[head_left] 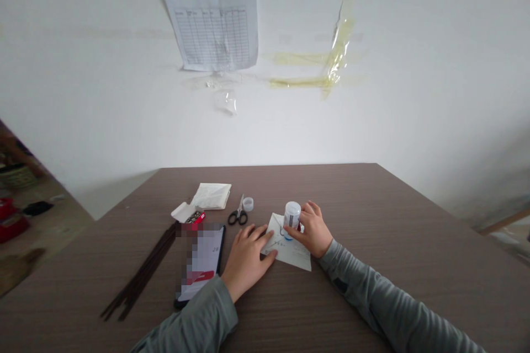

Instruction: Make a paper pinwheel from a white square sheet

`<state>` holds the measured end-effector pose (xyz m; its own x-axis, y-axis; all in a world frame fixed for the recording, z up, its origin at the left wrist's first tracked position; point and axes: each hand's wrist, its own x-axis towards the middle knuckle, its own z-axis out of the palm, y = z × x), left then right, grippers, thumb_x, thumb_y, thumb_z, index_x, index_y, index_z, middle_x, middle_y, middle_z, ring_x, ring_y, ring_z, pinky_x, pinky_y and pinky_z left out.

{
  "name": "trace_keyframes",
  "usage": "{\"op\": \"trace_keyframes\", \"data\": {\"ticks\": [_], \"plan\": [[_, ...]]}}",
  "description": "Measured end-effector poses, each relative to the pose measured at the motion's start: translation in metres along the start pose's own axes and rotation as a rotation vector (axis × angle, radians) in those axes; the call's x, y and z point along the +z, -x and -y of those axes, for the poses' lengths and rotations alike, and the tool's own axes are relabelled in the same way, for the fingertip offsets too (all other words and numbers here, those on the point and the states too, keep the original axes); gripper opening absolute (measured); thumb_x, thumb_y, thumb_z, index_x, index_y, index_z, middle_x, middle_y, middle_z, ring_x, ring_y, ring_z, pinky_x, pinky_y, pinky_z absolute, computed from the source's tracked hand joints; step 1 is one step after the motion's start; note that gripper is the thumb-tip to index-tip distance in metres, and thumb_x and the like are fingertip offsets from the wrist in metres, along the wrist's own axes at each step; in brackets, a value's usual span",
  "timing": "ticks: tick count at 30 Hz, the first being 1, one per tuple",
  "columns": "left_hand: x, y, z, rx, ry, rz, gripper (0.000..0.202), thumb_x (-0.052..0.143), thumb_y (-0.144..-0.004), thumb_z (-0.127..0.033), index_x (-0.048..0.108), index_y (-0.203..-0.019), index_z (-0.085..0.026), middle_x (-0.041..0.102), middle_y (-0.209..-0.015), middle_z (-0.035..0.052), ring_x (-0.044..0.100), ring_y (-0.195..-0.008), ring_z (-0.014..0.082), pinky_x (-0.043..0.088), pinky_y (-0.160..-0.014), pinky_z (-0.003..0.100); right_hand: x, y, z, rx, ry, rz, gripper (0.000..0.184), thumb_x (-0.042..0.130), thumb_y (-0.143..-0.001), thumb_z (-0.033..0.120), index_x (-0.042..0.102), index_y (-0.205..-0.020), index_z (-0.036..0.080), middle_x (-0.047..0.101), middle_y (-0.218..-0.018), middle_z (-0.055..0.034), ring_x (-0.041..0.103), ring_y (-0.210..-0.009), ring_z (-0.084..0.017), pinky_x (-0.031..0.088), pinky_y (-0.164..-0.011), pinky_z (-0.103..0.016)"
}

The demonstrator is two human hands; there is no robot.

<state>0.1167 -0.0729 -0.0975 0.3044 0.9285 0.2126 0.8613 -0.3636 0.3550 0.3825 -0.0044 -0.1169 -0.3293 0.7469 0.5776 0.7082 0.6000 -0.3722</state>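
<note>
Our left hand lies flat and open on a folded white paper on the brown surface. Our right hand clasps a white plastic bottle standing on the paper.

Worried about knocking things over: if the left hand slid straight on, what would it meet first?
Probably the white plastic bottle gripped by the right hand, just ahead of the left hand; depth is unclear.

Left arm and right arm reaching forward and inward, both in grey sleeves. Left hand flat, palm down, fingers spread. Right hand curled, fingers bent toward the left hand, just beside it.
</note>
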Motion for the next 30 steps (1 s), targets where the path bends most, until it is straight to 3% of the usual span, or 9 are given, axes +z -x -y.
{"op": "trace_keyframes", "data": {"ticks": [11, 18, 22, 26, 30], "plan": [[0.0, 0.0, 0.0, -0.007, -0.005, 0.011, 0.051, 0.09, -0.113, -0.036, 0.094, -0.164, -0.033, 0.086, -0.18, 0.0131, 0.073, -0.173, 0.0474, 0.056, -0.15, 0.073, 0.0, -0.001, -0.001, 0.016, -0.022, 0.002, 0.039, 0.102, -0.103, 0.038, 0.071, -0.079, 0.031, 0.081, -0.086, -0.0014, 0.08, -0.107, -0.035, 0.053, -0.141, -0.075], [-0.002, 0.001, -0.003, -0.028, 0.0, 0.024, 0.051, 0.089, -0.113, -0.033, 0.094, -0.164, -0.029, 0.084, -0.181, 0.0145, 0.071, -0.174, 0.0498, 0.054, -0.153, 0.075, -0.002, 0.003, -0.015, 0.122, -0.044, -0.113, 0.03, 0.098, -0.108, 0.042, 0.082, -0.085, 0.032, 0.09, -0.101, -0.0089, 0.084, -0.12, -0.043, 0.058, -0.136, -0.073], [-0.002, 0.002, -0.001, -0.018, -0.001, 0.035, 0.053, 0.085, -0.113, -0.034, 0.093, -0.166, -0.03, 0.084, -0.182, 0.014, 0.07, -0.174, 0.0505, 0.053, -0.153, 0.074, -0.004, 0.006, -0.022, 0.117, -0.103, -0.211, 0.017, 0.092, -0.111, 0.049, 0.096, -0.103, 0.034, 0.097, -0.117, -0.0123, 0.086, -0.127, -0.046, 0.06, -0.134, -0.074], [0.002, 0.003, 0.003, 0.01, 0.012, -0.016, 0.051, 0.086, -0.111, -0.031, 0.095, -0.162, -0.032, 0.085, -0.18, 0.0133, 0.074, -0.17, 0.0512, 0.058, -0.15, 0.075, -0.003, 0.007, -0.026, 0.137, -0.151, -0.272, 0.032, 0.09, -0.111, 0.055, 0.099, -0.132, 0.032, 0.098, -0.131, -0.0142, 0.087, -0.129, -0.047, 0.065, -0.127, -0.071], [0.005, 0.002, 0.007, 0.008, 0.014, -0.028, 0.051, 0.089, -0.11, -0.028, 0.096, -0.16, -0.034, 0.084, -0.182, 0.0124, 0.075, -0.169, 0.0509, 0.059, -0.15, 0.075, -0.003, 0.007, -0.026, 0.159, -0.114, -0.234, 0.04, 0.096, -0.106, 0.044, 0.098, -0.144, 0.032, 0.096, -0.127, -0.0135, 0.085, -0.127, -0.046, 0.063, -0.128, -0.066]]}}
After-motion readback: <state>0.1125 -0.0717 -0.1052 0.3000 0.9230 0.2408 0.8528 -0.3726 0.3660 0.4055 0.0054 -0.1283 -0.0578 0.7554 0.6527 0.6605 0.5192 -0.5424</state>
